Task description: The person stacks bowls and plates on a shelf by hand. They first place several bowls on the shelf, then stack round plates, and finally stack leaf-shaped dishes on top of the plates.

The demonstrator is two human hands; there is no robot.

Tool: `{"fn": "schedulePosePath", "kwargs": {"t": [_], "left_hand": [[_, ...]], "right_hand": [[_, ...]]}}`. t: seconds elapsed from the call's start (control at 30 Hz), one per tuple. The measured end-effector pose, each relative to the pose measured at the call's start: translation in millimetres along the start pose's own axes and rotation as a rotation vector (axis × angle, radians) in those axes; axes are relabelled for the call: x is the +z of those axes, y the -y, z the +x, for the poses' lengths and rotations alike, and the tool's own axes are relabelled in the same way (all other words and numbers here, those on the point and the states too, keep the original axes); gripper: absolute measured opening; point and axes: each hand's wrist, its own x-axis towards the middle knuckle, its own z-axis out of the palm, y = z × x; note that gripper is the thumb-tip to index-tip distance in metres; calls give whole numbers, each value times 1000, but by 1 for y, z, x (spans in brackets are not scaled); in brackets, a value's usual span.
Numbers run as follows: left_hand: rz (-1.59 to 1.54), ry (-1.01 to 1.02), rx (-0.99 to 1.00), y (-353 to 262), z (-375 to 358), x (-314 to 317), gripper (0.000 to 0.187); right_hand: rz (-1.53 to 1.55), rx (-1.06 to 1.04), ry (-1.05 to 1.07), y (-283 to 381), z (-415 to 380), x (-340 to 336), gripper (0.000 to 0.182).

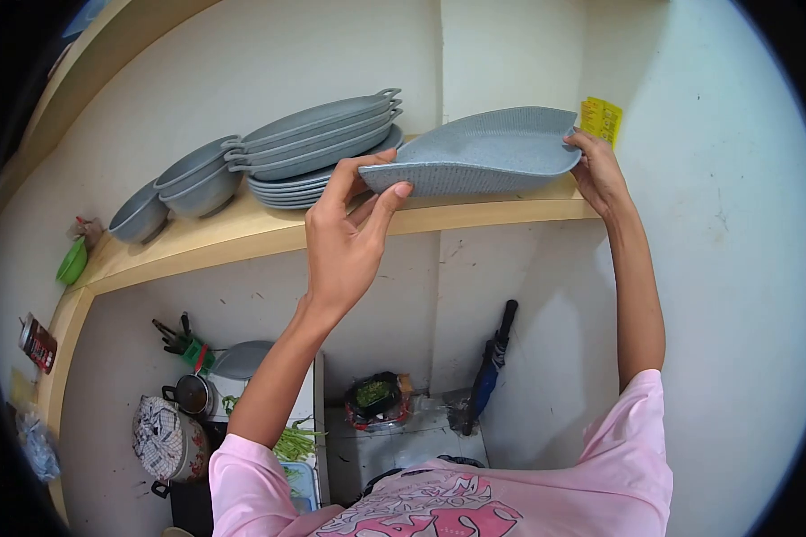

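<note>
A wide grey dish [484, 152] with curved, raised edges is held level above the right part of the wooden shelf [475, 215]. My left hand [349, 233] pinches its left corner, thumb and fingers on either side of the rim. At the far right end, my right hand [600, 174] grips the other corner. Just left of the dish stands a stack of grey plates [287, 194], with grey oval pans with small handles [318, 134] on top.
Grey bowls [197, 179] and a green bowl [73, 261] are at the left. Yellow paper [601, 120] is on the wall. Below are a floral pot [192, 452], a small pan [193, 395], knives [181, 338], green vegetables [295, 443] and a dark umbrella [491, 367].
</note>
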Motion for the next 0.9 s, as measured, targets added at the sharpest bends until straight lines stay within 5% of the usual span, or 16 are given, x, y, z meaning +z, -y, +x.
{"fn": "schedulePosePath", "kwargs": {"t": [0.7,0.9], "left_hand": [[293,128,-92,8,25,36,21],[313,152,-142,11,28,38,21]], "right_hand": [[-634,6,-44,2,19,-44,56],[-660,-14,-82,-2,23,-48,45]]}}
